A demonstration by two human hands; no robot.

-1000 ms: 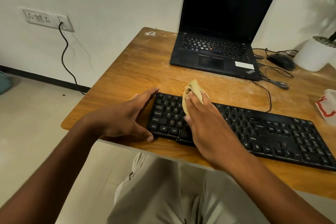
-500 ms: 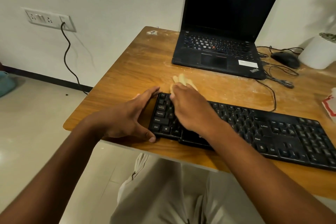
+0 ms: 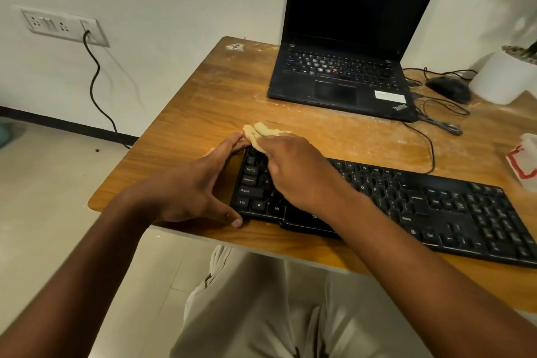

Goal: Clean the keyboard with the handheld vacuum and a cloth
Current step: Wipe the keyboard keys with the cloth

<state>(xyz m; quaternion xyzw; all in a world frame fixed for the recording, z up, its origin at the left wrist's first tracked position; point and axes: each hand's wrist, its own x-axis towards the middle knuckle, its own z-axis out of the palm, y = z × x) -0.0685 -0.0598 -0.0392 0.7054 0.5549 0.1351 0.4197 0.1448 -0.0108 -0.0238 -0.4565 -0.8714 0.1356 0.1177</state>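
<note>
Whereas a second ago our right hand (image 3: 293,171) wiped mid-row, it now grips the cloth (image 3: 263,132) at the keyboard (image 3: 436,203)'s far-left corner, near the table (image 3: 189,125)'s left edge. Left hand (image 3: 191,189): fingers straight, bracing the keyboard's end. Left section nearly wiped.

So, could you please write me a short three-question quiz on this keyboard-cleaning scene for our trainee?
1. True or false: the right hand holds the cloth at the far left corner of the keyboard.
2. What does the left hand do? A) lifts the laptop B) braces the keyboard's left end C) holds the mouse
3. Fill in: the laptop screen is ____.

Key: 1 true; 2 B; 3 dark
</note>
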